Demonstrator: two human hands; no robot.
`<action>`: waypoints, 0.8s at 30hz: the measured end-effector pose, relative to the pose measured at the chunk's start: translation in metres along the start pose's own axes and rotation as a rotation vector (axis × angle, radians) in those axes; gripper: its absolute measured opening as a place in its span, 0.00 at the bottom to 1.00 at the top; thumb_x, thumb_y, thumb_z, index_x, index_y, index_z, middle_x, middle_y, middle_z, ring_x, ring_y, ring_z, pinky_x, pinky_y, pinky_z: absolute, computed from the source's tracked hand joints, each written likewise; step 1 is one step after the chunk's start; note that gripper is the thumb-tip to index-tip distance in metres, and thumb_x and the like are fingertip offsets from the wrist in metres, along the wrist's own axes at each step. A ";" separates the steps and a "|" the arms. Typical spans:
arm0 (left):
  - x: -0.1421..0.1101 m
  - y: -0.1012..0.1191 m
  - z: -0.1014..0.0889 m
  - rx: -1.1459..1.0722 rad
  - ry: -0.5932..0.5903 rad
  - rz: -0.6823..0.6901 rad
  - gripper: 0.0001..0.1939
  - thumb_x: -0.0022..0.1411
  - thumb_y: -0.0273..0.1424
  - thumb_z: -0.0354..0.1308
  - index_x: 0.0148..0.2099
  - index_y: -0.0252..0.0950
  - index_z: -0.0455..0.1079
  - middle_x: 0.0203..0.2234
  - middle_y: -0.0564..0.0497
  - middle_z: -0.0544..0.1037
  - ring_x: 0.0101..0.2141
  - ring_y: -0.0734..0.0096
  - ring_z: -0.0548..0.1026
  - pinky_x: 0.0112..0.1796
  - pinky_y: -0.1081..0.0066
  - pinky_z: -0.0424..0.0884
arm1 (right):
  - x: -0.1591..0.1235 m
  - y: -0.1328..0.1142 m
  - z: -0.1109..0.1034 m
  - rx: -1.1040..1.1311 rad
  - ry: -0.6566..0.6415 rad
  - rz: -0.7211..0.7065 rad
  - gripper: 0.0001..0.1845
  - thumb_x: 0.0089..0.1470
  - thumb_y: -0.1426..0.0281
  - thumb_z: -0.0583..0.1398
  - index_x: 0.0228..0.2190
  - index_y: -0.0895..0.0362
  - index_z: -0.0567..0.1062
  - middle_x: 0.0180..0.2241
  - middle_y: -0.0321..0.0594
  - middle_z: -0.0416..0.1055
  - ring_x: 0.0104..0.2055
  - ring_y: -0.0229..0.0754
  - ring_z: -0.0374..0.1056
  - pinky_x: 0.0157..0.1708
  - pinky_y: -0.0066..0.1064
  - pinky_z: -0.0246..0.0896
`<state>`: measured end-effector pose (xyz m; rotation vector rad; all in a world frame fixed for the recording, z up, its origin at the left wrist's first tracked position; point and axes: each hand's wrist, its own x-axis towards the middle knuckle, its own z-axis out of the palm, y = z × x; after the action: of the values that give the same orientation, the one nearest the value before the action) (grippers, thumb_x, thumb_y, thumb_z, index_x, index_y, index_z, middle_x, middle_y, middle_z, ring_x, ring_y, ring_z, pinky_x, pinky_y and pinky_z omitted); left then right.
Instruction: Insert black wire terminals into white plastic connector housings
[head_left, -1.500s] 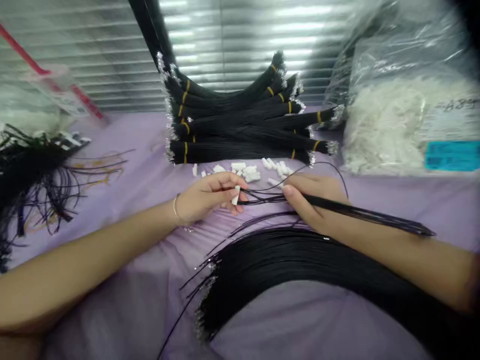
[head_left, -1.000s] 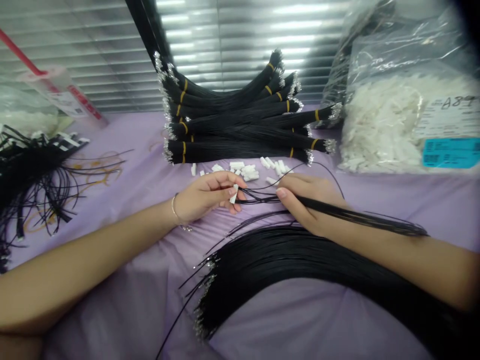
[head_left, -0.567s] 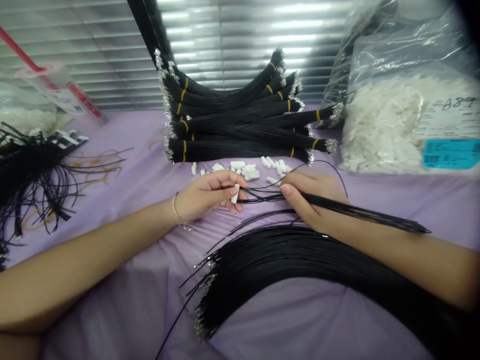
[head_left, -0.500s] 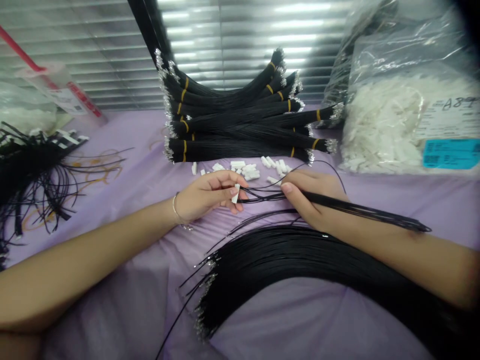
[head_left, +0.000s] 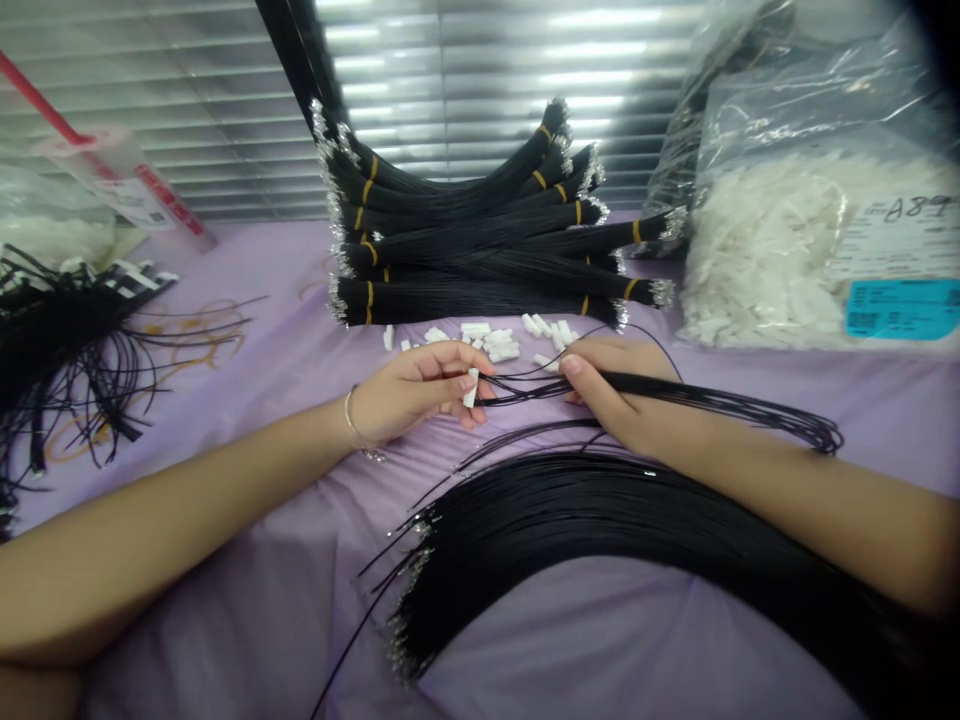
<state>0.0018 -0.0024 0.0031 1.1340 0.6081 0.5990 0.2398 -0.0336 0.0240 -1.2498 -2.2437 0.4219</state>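
Note:
My left hand (head_left: 427,385) pinches a small white connector housing (head_left: 471,388) between thumb and fingers. Several thin black wires (head_left: 517,388) run from its right side across to my right hand (head_left: 604,385), whose thumb and fingers are closed around them. Past that hand the wires continue as a bundle (head_left: 720,405) over the right forearm and end in a looped bend. One wire arcs loosely above the right hand. Just beyond the hands lie loose white connector housings (head_left: 499,343). Below them spreads a thick curved bundle of black wires (head_left: 585,510) with shiny metal tips at its left end.
Banded black wire bundles (head_left: 472,240) are stacked at the back against window blinds (head_left: 487,90). A clear bag of white parts (head_left: 780,240) stands back right. At left are a plastic cup with a red straw (head_left: 124,185) and a heap of wires with white connectors (head_left: 67,340).
My right hand has shifted slightly left, and the bundle's looped end over the right forearm has moved a little left and up, spreading wider. My left hand has hardly moved.

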 end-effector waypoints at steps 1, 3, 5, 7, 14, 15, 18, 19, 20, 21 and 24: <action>0.000 0.000 0.000 0.002 0.001 -0.002 0.09 0.58 0.26 0.56 0.43 0.30 0.67 0.32 0.49 0.75 0.28 0.75 0.77 0.30 0.76 0.75 | 0.000 0.000 0.000 0.011 -0.005 0.012 0.19 0.61 0.62 0.47 0.21 0.55 0.63 0.22 0.38 0.64 0.26 0.38 0.61 0.29 0.33 0.54; 0.000 0.000 0.000 0.005 0.005 -0.009 0.09 0.58 0.26 0.57 0.43 0.30 0.67 0.32 0.49 0.75 0.28 0.75 0.77 0.30 0.77 0.74 | -0.001 0.000 0.002 0.043 -0.001 0.040 0.18 0.61 0.62 0.47 0.22 0.54 0.64 0.22 0.37 0.64 0.27 0.38 0.61 0.29 0.33 0.55; 0.000 0.000 0.000 0.007 0.009 -0.013 0.09 0.58 0.26 0.57 0.43 0.30 0.67 0.32 0.49 0.75 0.28 0.75 0.77 0.30 0.77 0.74 | -0.001 0.002 0.004 0.100 0.007 0.084 0.15 0.60 0.62 0.48 0.26 0.54 0.66 0.24 0.37 0.65 0.27 0.38 0.62 0.29 0.33 0.56; 0.000 0.000 0.001 0.008 0.015 -0.009 0.09 0.58 0.26 0.57 0.43 0.30 0.66 0.31 0.49 0.74 0.28 0.75 0.77 0.30 0.77 0.74 | -0.001 0.005 0.007 0.189 0.017 0.119 0.12 0.60 0.62 0.50 0.30 0.54 0.67 0.27 0.37 0.66 0.28 0.38 0.63 0.29 0.32 0.58; 0.000 0.002 0.003 0.014 0.020 -0.021 0.14 0.56 0.26 0.59 0.46 0.31 0.65 0.32 0.49 0.75 0.29 0.74 0.77 0.30 0.76 0.74 | -0.002 0.007 0.010 0.479 -0.113 0.066 0.14 0.52 0.64 0.59 0.40 0.55 0.67 0.39 0.39 0.69 0.27 0.34 0.64 0.26 0.28 0.61; 0.000 0.002 0.003 0.016 0.020 -0.021 0.13 0.57 0.26 0.58 0.45 0.31 0.65 0.32 0.49 0.75 0.29 0.73 0.77 0.30 0.76 0.74 | -0.003 0.005 0.010 0.487 -0.123 0.060 0.14 0.50 0.65 0.61 0.39 0.56 0.68 0.43 0.41 0.68 0.27 0.33 0.64 0.25 0.28 0.62; 0.000 0.002 0.003 0.042 0.018 -0.017 0.12 0.57 0.26 0.58 0.45 0.31 0.67 0.32 0.49 0.75 0.30 0.74 0.77 0.30 0.76 0.75 | -0.004 0.002 0.009 0.456 -0.101 0.035 0.17 0.46 0.67 0.64 0.40 0.55 0.70 0.47 0.41 0.68 0.31 0.35 0.68 0.30 0.29 0.66; 0.000 0.001 0.003 0.053 0.018 -0.014 0.12 0.57 0.26 0.58 0.45 0.31 0.67 0.32 0.48 0.75 0.30 0.74 0.77 0.31 0.76 0.75 | -0.004 0.001 0.008 0.433 -0.097 0.031 0.18 0.46 0.68 0.64 0.41 0.54 0.71 0.44 0.40 0.70 0.34 0.37 0.69 0.33 0.29 0.67; 0.000 0.001 0.003 0.062 0.016 -0.011 0.12 0.57 0.26 0.58 0.45 0.31 0.68 0.33 0.48 0.76 0.30 0.74 0.77 0.31 0.76 0.75 | -0.003 0.000 0.008 0.415 -0.101 0.036 0.19 0.46 0.68 0.64 0.43 0.54 0.72 0.41 0.39 0.71 0.37 0.39 0.69 0.36 0.30 0.67; 0.000 0.001 0.003 0.069 0.012 -0.007 0.13 0.57 0.26 0.59 0.45 0.31 0.68 0.34 0.47 0.76 0.30 0.74 0.77 0.32 0.75 0.75 | -0.003 0.000 0.007 0.398 -0.105 0.051 0.18 0.47 0.68 0.63 0.43 0.53 0.73 0.39 0.39 0.72 0.38 0.40 0.69 0.38 0.31 0.67; -0.001 0.002 0.003 0.083 0.009 -0.014 0.14 0.56 0.27 0.59 0.47 0.31 0.69 0.35 0.46 0.76 0.31 0.73 0.77 0.34 0.74 0.76 | 0.000 -0.002 0.004 0.362 -0.104 0.105 0.12 0.50 0.66 0.61 0.39 0.53 0.76 0.38 0.39 0.73 0.40 0.40 0.69 0.43 0.34 0.66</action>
<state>0.0028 -0.0044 0.0058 1.2041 0.6529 0.5714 0.2364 -0.0344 0.0218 -1.1753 -2.0690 0.9070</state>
